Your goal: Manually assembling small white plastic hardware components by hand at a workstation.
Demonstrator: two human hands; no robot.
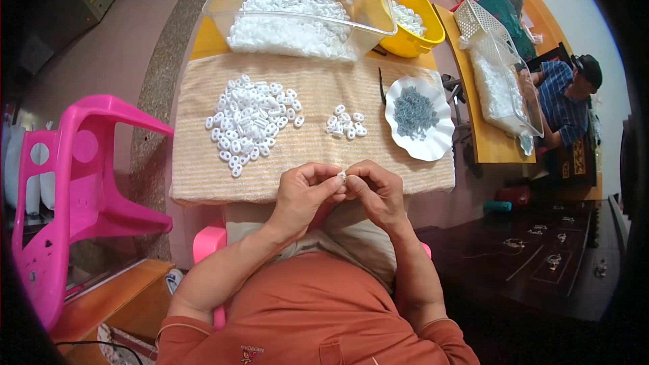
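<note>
1. The left hand (pixel 305 195) and right hand (pixel 378 195) are clamping their fingertips (pixel 335 182) on a small whitish piece (pixel 343 176), near the beige striped cloth's (pixel 318 152) near edge.
2. White two-holed plastic ovals (pixel 346 123) are lying beyond.
3. A white scalloped dish (pixel 443 120) is holding small grey pieces (pixel 414 113), rightward.
4. A clear plastic bin (pixel 373 21) is standing farther.

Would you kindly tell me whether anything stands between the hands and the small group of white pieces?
Nothing visible: only striped cloth separates the left hand and right hand from the small group; the scalloped plate sits off to the right.
</note>
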